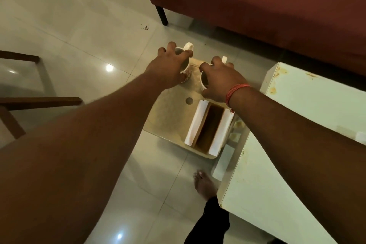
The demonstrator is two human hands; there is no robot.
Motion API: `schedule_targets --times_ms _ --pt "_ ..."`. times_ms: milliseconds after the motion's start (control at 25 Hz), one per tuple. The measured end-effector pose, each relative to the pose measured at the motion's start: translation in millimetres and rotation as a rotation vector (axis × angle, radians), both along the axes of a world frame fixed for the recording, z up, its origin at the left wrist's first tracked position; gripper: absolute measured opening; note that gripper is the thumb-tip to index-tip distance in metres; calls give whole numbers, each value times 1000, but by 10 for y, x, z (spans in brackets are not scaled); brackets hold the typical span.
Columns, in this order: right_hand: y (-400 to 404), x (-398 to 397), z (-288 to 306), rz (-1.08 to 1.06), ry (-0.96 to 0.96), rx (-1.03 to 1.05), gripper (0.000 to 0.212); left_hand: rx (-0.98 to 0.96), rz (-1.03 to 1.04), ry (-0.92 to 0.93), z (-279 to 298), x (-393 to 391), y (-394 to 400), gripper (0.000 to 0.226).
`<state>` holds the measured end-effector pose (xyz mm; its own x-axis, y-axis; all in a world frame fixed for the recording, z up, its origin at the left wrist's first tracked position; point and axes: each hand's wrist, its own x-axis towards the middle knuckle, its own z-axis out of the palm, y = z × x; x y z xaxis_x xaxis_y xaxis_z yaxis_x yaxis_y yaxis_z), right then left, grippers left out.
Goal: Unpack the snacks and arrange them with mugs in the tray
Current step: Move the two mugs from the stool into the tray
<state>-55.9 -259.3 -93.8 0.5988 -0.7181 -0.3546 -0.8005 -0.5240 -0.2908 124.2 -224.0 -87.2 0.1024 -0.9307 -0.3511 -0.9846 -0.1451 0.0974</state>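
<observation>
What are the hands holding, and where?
Each hand grips a mug by its rim from above: left hand on the left mug, right hand on the right mug.

Item: tray [170,117], beige and speckled, with a round hole near its middle. It hung over the pale tiled floor [79,16], its right edge meeting the white table [297,144] beside you; what held it up could not be told. Directly on it stood two white mugs at the far end: the left mug [186,65], patterned on its side, and the right mug [205,82]. At the near right lay an open white box [208,129] with a brown interior.
</observation>
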Motion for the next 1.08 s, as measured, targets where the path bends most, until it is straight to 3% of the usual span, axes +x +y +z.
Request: schedule_targets --times_ms 200,480,800,1080 --pt "143 -574 179 -164 -172 -51 68 -123 -93 -78 144 -505 -170 69" --pt "509 -2371 427 -512 -243 -45 64 -269 -353 7 368 -2408 -543 73" --pt "1392 -4521 226 -897 -198 183 68 -156 -669 166 194 -4962 -98 67" --pt "1764 -5344 -95 -977 -210 323 83 -3 -894 33 -138 -6122 32 66"
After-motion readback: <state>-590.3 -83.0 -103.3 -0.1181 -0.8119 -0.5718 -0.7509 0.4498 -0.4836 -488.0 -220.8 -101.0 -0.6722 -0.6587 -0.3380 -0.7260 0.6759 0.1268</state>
